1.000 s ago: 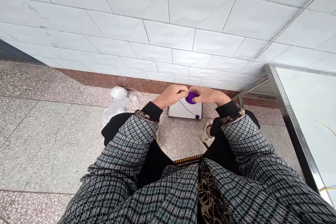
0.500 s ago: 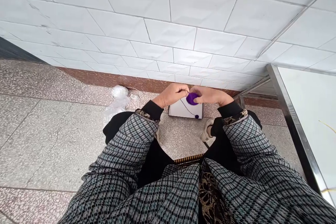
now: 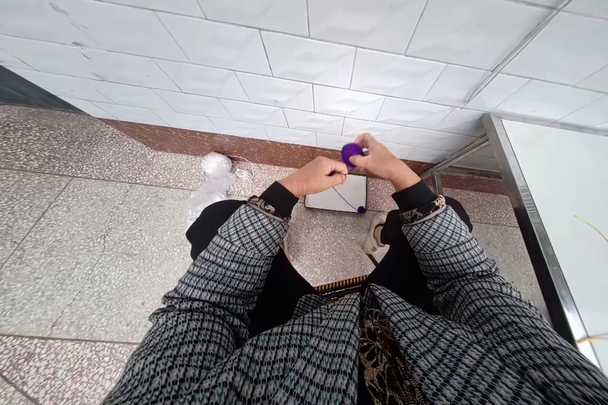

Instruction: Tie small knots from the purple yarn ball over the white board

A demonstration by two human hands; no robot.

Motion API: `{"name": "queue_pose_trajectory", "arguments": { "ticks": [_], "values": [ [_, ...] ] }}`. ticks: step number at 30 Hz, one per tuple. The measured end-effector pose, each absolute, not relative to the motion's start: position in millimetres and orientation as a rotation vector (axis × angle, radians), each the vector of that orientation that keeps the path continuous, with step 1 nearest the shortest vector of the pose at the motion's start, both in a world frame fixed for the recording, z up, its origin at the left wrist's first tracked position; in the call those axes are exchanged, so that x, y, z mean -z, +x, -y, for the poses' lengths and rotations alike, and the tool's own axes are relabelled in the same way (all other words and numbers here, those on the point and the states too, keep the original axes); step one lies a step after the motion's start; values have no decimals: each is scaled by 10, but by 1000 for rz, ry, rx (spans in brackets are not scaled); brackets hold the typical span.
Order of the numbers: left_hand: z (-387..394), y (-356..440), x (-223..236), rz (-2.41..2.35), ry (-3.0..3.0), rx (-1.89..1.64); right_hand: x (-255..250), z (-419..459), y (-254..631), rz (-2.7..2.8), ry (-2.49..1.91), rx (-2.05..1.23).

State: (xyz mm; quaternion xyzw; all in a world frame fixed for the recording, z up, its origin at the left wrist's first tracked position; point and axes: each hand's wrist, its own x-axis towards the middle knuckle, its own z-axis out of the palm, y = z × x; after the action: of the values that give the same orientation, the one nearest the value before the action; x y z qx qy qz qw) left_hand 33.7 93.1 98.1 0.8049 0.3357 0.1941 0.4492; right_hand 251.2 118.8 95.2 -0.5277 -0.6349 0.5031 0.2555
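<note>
Gripping a purple ball point(image 3: 351, 154), the right hand point(image 3: 382, 159) curls its thumb and fingers around the ball's right side, leaving the left side bare. The ball looks nearly round, so no clear long axis or pointing end can be told; its fine windings are blurred. It is in the air before the wall, just above and beyond the far edge of a white box. Close below and to its left, the left hand point(image 3: 320, 176) is closed, thumb and finger pinching a dark strand point(image 3: 346, 199). A short stretch rises from those fingertips, slanting slightly right, to the ball's underside. Below the left hand, the strand runs straight and diagonal across the box, down toward the person and to the right, ending at a small purple ball point(image 3: 361, 209) in the near right corner. The shallow white box point(image 3: 323, 200) lies on the speckled floor point(image 3: 71, 247), its long axis running left to right, between the person's feet and the wall. Farther left, a white ball of cord point(image 3: 216, 164) sits by a clear plastic bag point(image 3: 209, 196). At far right stands a metal-edged table point(image 3: 565, 202); ahead rises a white tiled wall point(image 3: 285, 6).
</note>
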Motion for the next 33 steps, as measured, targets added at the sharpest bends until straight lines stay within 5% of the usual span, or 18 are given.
{"name": "queue_pose_trajectory", "arguments": {
  "ticks": [4,9,18,21,25,33],
  "values": [
    [-1003,251,-995,-932,1950,-602,-976,-1119,2536,2223,-1245,-1619],
    [-1104,231,-892,-1103,1845,-609,-1100,-1061,2591,1613,-703,-1967],
    [-978,344,-928,-779,2001,-409,-952,-1206,2516,1392,-1207,-1392],
    [-1009,280,-934,-865,1980,-534,-942,-1160,2529,1837,-1387,-1530],
    [-1083,208,-916,-1016,1854,-712,-1080,-1083,2591,1788,-813,-1971],
    [-974,331,-963,-743,1987,-405,-1048,-1254,2555,1252,-1183,-1423]
  ]
}}
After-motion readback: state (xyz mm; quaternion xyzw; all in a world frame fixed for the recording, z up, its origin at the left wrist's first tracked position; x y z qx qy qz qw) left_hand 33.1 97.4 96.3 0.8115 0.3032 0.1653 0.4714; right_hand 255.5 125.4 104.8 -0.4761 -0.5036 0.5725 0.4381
